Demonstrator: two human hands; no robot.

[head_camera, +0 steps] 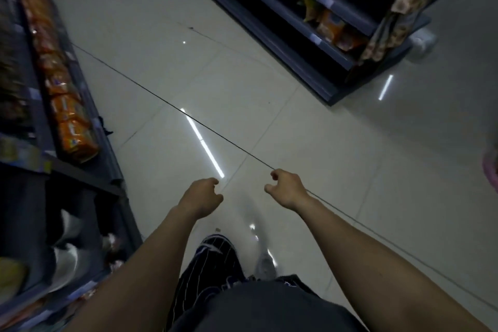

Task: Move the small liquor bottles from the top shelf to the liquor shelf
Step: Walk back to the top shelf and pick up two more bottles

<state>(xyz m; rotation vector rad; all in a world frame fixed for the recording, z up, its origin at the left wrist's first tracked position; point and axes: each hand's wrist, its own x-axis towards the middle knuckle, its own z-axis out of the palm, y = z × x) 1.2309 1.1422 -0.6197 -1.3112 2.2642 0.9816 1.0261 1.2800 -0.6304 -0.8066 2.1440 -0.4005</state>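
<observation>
Two hands: extending forward over the floor, both empty, well apart from each other.
Left hand (202,197): hanging loosely curled, fingers bent inward, gripping nothing.
Right hand (286,188): curling loosely too, thumb and forefinger close but closing on nothing.
Small liquor bottles: not showing anywhere in the head view; location not determinable.
Floor (242,83): pale glossy tiles, reflecting strip lights as bright streaks; dark thin line (172,106) crossing diagonally, passing behind the right hand.
Left shelf unit (80,94): running along the left edge, carrying orange snack packets (70,121) in a row; lower tiers blurring, contents unclear.
Right shelf unit (310,43): standing at upper right, dark tiers holding orange and yellow packets (330,25); patterned bags (398,8) hanging at its end.
Legs: dark shorts (264,304) and striped shoe (215,256) showing below the forearms; second foot blurring just beside it.
Focus: smearing across the whole view, edges especially.
</observation>
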